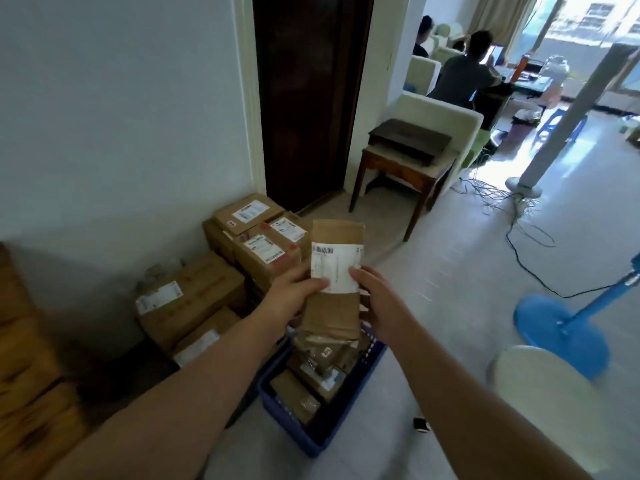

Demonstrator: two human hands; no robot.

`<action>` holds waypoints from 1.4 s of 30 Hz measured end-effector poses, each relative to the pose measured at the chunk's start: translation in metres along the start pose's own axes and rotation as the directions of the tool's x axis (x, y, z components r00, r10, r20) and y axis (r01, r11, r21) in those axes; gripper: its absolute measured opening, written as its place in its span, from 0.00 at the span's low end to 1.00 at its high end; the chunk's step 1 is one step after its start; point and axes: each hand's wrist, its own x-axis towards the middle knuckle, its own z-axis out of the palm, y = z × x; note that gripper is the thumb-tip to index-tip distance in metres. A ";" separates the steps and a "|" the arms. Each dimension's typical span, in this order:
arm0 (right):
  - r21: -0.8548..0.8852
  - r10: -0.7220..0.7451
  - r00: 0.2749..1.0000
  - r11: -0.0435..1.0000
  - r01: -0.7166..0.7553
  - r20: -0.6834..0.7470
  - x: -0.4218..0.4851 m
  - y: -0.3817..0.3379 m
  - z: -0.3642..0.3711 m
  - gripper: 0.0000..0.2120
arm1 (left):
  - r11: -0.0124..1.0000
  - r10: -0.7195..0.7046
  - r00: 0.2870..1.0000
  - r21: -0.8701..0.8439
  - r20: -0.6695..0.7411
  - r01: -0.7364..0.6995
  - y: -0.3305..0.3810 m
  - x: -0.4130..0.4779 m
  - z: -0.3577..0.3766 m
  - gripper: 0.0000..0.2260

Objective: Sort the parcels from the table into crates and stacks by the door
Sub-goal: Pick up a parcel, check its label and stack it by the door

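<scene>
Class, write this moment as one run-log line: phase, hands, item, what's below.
phase: sorting | left hand: grips brown parcel | right hand: grips brown parcel | below: blue crate with parcels

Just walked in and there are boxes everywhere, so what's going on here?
A person is sorting parcels. The left hand and right hand grip a flat brown parcel upright over a blue crate that already holds several parcels. Cardboard boxes sit stacked against the wall beside the dark door.
</scene>
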 end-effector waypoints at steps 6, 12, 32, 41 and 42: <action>-0.073 0.086 0.993 0.994 -0.080 0.078 0.065 -0.018 -0.065 0.14 | 0.999 -0.041 0.995 -0.016 -0.089 0.040 -0.015 0.060 0.056 0.14; -0.140 0.244 0.966 0.963 -0.232 0.081 0.127 0.026 -0.092 0.18 | 0.987 -0.160 0.972 -0.019 -0.170 0.159 -0.060 0.117 0.064 0.12; -0.655 0.624 0.738 0.674 -0.343 0.256 0.264 0.295 -0.028 0.08 | 0.849 -0.528 0.584 -0.407 -0.617 0.337 -0.331 0.178 -0.026 0.09; -0.886 0.583 0.681 0.402 0.232 0.443 0.300 0.381 -0.066 0.19 | 0.787 -0.617 0.436 -0.526 -0.655 0.324 -0.443 0.218 -0.022 0.13; -0.887 0.583 0.679 0.391 0.246 0.446 0.301 0.386 -0.067 0.19 | 0.792 -0.611 0.443 -0.509 -0.656 0.338 -0.447 0.222 -0.022 0.13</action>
